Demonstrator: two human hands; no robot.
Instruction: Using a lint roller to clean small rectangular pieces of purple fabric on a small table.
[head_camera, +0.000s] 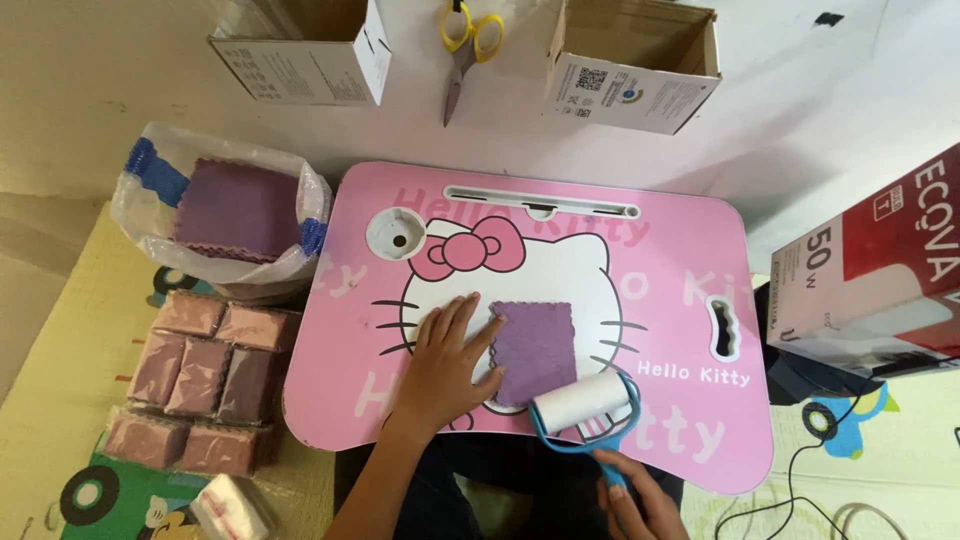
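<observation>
A pink tabletop (680, 290) with a cartoon cat print fills the middle of the frame. Upper left of it, a plastic bag (140, 205) holds stacked purple cloths, and wrapped purple packs (205, 380) lie at lower left. At the centre a purple cloth (535, 345) lies flat on the tabletop. The left hand (450, 365) lies spread wide, fingertips pressing the cloth's left edge. The right hand (640, 505), at the bottom edge, grips the blue handle of a lint roller (585, 405), whose white roll rests on the cloth's lower right corner.
</observation>
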